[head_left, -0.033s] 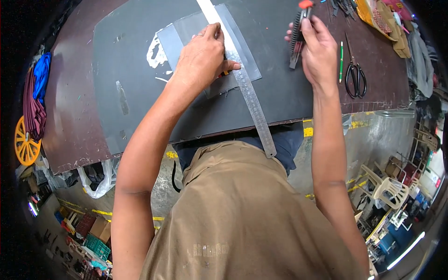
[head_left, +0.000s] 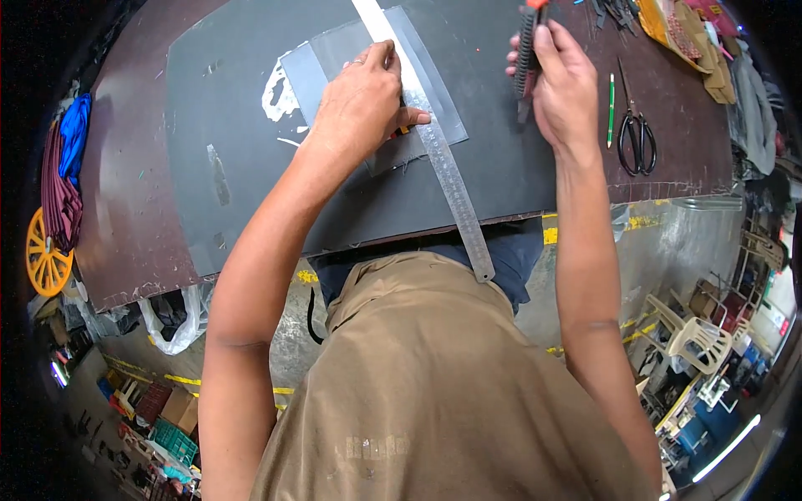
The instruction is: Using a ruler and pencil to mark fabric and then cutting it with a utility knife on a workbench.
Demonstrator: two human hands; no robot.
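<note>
Steel ruler (head_left: 434, 142): long, lying diagonally across a grey sheet (head_left: 334, 63) on a dark cutting mat (head_left: 234, 150), its near end overhanging the mat's front edge toward the person's body. Left hand (head_left: 363, 100): palm down, fingers spread flat, pressing on the ruler and sheet at mid-length; nothing gripped; forearm extended straight from the lower edge. Right hand (head_left: 564, 83): closed around a black-handled utility knife (head_left: 526, 54) with an orange tip, held just right of the ruler, apart from it; wrist bent slightly inward. Also on the brown table (head_left: 134, 225): black scissors (head_left: 637, 134) and a green pen (head_left: 611, 98), right of the right hand.
</note>
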